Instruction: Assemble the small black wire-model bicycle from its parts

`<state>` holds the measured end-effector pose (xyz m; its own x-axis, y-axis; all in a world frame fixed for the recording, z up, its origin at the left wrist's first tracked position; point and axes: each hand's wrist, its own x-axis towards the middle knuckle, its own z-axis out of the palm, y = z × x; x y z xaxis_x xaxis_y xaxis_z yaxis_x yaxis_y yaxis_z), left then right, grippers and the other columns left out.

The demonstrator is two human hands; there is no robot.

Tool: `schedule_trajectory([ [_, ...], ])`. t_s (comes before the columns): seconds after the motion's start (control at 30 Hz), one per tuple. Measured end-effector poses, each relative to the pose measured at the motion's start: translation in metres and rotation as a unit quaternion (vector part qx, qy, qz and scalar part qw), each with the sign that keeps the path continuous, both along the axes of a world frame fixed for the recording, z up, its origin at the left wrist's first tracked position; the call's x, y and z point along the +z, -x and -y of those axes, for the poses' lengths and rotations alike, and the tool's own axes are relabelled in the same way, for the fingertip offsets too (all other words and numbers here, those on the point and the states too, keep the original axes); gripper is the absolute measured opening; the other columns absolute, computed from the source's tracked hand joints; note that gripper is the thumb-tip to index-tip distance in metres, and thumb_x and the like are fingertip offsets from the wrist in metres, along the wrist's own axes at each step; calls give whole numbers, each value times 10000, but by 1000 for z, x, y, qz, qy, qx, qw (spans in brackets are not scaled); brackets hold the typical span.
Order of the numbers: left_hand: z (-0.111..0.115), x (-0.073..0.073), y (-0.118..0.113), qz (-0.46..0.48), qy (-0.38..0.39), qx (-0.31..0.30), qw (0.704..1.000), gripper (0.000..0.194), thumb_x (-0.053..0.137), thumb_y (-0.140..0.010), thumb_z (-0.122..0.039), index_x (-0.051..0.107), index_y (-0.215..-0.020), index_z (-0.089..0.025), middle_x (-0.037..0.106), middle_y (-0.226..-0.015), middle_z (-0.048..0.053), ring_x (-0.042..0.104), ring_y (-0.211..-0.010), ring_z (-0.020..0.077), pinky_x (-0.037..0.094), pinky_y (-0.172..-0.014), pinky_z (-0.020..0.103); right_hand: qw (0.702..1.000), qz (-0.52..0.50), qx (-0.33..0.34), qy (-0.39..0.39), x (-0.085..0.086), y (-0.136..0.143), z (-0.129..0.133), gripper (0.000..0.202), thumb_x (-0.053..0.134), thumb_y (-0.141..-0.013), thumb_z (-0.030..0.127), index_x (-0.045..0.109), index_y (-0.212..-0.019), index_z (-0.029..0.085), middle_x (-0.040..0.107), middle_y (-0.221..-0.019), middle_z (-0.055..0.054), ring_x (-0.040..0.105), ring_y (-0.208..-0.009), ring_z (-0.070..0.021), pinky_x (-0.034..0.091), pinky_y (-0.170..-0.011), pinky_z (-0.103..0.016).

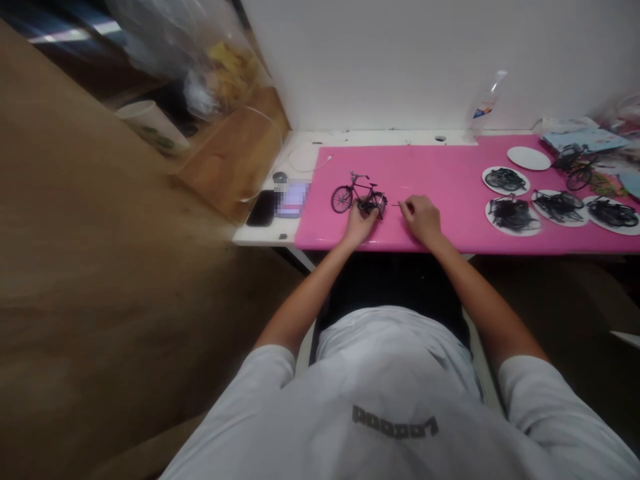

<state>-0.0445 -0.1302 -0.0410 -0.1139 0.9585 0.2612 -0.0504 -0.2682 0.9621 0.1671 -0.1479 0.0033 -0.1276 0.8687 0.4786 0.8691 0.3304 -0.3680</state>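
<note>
A small black model bicycle [343,199] stands upright on the pink mat, its handlebars to the left. My left hand [361,223] is closed around the lower part of its frame, close to the rear wheel. To the right of the bicycle, my right hand [423,217] pinches a thin, dark, pin-like piece [395,205] that points left toward the rear wheel, with a gap between them. The piece is too small for me to tell its exact kind.
Several white plates [529,158] stand on the right of the pink mat [425,170], most heaped with black bicycle parts [505,179]. Behind them is another model bicycle [580,177]. On the left lie a black phone-like object [261,209] and a white cable [305,168]. A wall closes off the back.
</note>
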Motion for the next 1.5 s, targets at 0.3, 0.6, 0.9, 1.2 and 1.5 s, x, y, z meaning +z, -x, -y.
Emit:
schedule_trajectory([
  [0.3,-10,-2,8,55,37,31,997,375,851,-870,-241,587,-1135,-204,776,-1189,96,767,-1136,220,590,-1133,446,997,41,-52,33,-7,-26,-16,362,599,-1079,449,766,-918,171,708,-1035,-215,559,-1157,-415,478,-940,-542],
  [0.6,6,11,0,39,32,-67,996,491,909,-874,-427,623,-1197,-191,786,-1265,151,786,-1181,264,640,-1077,463,958,-237,114,117,12,-1,-8,455,628,-1054,578,804,-1246,205,784,-1312,-181,696,-1206,-319,565,-1068,-513],
  [0.9,15,23,1,48,75,-148,985,500,926,-856,-465,692,-1186,-171,827,-1210,153,818,-1042,246,668,-916,378,857,-435,115,253,20,3,2,567,838,-831,705,843,-1083,197,824,-1068,-108,660,-763,-171,497,-620,-290],
  [1.2,25,31,-2,104,136,-213,962,608,936,-814,-349,682,-1346,-201,775,-1415,187,838,-1132,281,663,-983,424,890,-436,80,106,33,4,6,553,864,-819,728,892,-1053,227,850,-1068,-99,743,-919,-256,587,-800,-389],
  [1.5,38,52,-6,173,160,-248,940,507,852,-961,-346,684,-1378,-113,726,-1500,242,797,-1278,318,533,-1280,537,991,-102,27,-82,40,9,22,481,499,-1165,530,861,-1247,225,731,-1012,-130,600,-1084,-297,545,-1001,-457],
])
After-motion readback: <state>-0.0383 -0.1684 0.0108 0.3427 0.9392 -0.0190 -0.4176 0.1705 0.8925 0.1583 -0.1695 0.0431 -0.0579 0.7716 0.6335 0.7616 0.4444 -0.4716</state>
